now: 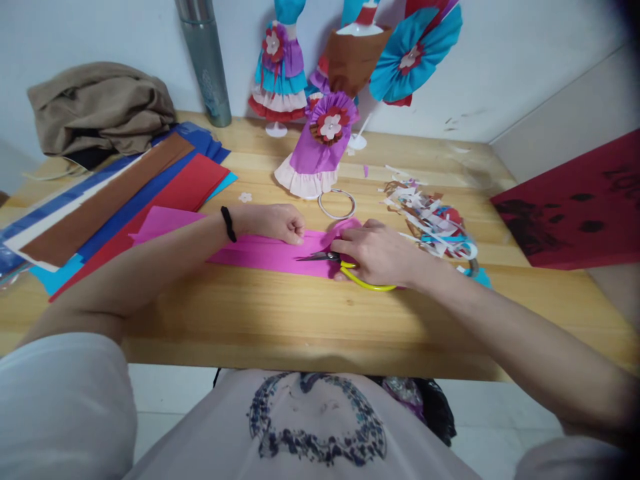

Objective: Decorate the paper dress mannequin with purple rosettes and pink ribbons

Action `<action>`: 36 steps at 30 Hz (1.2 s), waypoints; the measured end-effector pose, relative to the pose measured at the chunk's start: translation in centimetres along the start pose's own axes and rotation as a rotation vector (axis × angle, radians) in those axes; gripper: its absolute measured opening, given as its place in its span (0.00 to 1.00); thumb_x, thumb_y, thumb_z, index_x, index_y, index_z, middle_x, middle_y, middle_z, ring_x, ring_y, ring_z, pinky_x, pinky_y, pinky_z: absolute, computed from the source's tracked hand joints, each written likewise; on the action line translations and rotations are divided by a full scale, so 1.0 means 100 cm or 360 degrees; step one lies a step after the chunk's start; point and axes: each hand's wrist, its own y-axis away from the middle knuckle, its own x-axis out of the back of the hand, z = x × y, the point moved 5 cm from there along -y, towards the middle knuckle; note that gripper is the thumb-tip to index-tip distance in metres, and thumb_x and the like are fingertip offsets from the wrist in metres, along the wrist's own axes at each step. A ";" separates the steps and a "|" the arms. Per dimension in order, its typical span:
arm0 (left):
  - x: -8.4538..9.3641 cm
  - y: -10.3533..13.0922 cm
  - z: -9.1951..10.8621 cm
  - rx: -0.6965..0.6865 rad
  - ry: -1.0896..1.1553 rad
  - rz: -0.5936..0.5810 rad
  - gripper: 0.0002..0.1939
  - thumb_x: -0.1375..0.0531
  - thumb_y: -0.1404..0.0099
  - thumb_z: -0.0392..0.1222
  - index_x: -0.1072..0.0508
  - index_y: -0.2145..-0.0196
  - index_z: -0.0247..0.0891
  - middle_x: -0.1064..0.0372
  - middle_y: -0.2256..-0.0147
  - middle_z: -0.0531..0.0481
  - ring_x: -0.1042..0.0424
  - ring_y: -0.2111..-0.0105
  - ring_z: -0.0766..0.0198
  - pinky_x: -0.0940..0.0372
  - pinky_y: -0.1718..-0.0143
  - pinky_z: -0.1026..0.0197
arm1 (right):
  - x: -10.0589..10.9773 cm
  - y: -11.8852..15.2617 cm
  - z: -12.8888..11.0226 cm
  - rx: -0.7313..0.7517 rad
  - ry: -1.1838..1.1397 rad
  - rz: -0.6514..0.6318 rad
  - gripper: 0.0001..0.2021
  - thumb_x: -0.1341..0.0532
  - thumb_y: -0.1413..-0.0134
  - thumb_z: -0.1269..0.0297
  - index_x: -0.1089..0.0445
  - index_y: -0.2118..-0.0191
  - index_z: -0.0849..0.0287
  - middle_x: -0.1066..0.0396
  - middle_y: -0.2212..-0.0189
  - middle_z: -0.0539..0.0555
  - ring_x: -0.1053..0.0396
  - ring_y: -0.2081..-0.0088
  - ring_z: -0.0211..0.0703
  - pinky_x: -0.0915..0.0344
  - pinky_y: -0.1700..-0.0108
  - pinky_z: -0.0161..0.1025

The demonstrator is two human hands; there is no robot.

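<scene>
A strip of pink crepe paper lies along the table in front of me. My left hand is closed and rests on the paper's far edge, its fingertips curled down against the pink sheet. Yellow-handled scissors are in my right hand, with the dark blades lying over the paper and pointing left. Some pink paper is bunched up beside my right fingers, and part of the strip is hidden under that hand.
Coloured paper strips are stacked at left, near a brown cloth and a bottle. Paper-dressed figures stand at the back. A metal ring, paper scraps and a red panel lie beyond and right.
</scene>
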 end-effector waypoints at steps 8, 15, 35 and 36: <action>-0.001 0.000 -0.001 -0.0018 0.0031 -0.0082 0.06 0.43 0.43 0.38 0.34 0.76 0.35 0.40 0.78 0.53 0.42 0.74 0.67 0.48 0.71 0.63 | 0.001 -0.006 -0.007 0.0005 -0.0005 0.0009 0.23 0.43 0.40 0.46 0.27 0.54 0.63 0.25 0.58 0.63 0.29 0.61 0.53 0.44 0.61 0.44; -0.001 -0.002 -0.003 -0.0055 0.0078 -0.0083 0.06 0.42 0.44 0.39 0.34 0.76 0.36 0.38 0.77 0.54 0.41 0.74 0.66 0.47 0.69 0.62 | -0.002 -0.008 -0.007 0.0058 -0.0064 0.0050 0.23 0.42 0.40 0.46 0.27 0.55 0.62 0.25 0.58 0.63 0.29 0.63 0.52 0.44 0.61 0.43; 0.014 0.013 -0.014 0.0102 -0.0089 -0.0064 0.08 0.41 0.42 0.42 0.27 0.69 0.34 0.31 0.72 0.52 0.36 0.71 0.66 0.44 0.68 0.64 | -0.012 -0.004 -0.004 0.0089 -0.0069 0.0128 0.20 0.44 0.37 0.49 0.26 0.54 0.61 0.24 0.62 0.61 0.29 0.65 0.48 0.43 0.64 0.40; 0.016 0.016 -0.016 0.0126 -0.0118 -0.0069 0.07 0.40 0.44 0.41 0.27 0.70 0.34 0.31 0.72 0.52 0.36 0.72 0.66 0.44 0.69 0.64 | -0.012 -0.004 -0.004 0.0091 -0.0069 0.0124 0.20 0.44 0.37 0.49 0.26 0.55 0.61 0.24 0.62 0.61 0.29 0.65 0.48 0.43 0.64 0.40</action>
